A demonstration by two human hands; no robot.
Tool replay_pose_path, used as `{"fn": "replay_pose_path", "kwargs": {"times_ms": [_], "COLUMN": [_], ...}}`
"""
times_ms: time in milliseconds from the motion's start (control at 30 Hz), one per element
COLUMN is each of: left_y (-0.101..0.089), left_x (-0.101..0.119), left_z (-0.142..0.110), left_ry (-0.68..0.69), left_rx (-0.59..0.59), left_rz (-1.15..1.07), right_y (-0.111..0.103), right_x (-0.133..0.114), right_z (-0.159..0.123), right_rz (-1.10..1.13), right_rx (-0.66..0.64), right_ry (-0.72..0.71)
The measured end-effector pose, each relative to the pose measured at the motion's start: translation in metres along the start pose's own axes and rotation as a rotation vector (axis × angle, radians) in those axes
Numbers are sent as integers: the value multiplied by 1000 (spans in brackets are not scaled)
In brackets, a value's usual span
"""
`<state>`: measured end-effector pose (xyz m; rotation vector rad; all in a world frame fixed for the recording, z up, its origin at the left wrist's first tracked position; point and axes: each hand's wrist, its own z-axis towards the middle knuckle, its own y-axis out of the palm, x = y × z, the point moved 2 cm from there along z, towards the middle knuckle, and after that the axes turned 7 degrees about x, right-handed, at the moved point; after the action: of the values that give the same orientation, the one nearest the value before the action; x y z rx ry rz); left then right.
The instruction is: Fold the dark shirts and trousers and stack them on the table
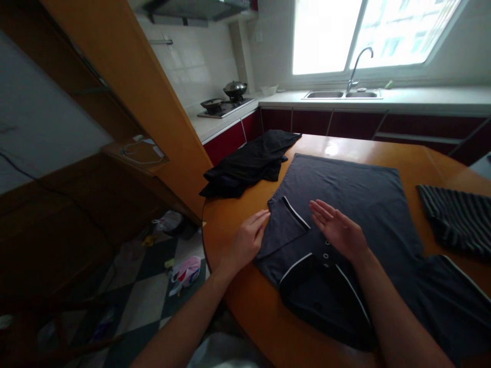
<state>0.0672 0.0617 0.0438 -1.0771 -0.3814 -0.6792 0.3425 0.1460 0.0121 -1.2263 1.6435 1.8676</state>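
A grey polo shirt (353,194) lies spread on the table, its black, white-edged collar (318,301) toward me. The sleeve (284,230) on the left is folded inward over the body, while the other sleeve (456,291) reaches out to the right. At the shirt's left edge rests my left hand (249,237), fingers stretched out and nothing gripped. My right hand (339,230) hovers over the chest by the buttons, palm turned inward, fingers extended and holding nothing. Whether it touches the cloth I cannot tell.
Dark folded clothing (253,158) lies at the table's far left. A striped garment (460,217) is at the right. The wooden table (230,214) has a rounded edge near me. Bags (186,271) lie on the checkered floor. Beyond are a stove (228,107) and a sink (343,95).
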Motion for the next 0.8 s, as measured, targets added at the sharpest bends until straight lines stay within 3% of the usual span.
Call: {"fn": "replay_pose_path", "kwargs": {"times_ms": [133,300,467,600,800], "left_y": [33,49,43,52,66], "left_x": [-5,-17,-17,-25,-39], "left_z": [23,14,37,60,56], "left_ry": [76,125,135,111,58], "left_rx": [-199,-370,-326,-334,-342], "left_rz": [119,298,290,332,376], "right_y": [3,7,6,3,2], "right_x": [0,-2,-2,-2,-5], "right_z": [-1,-2,-1,-1,0], "right_rz": [-1,-2,19,41,74], "right_rx": [-15,0,-11,-11,0], "right_ry": [13,11,16,15,6]}}
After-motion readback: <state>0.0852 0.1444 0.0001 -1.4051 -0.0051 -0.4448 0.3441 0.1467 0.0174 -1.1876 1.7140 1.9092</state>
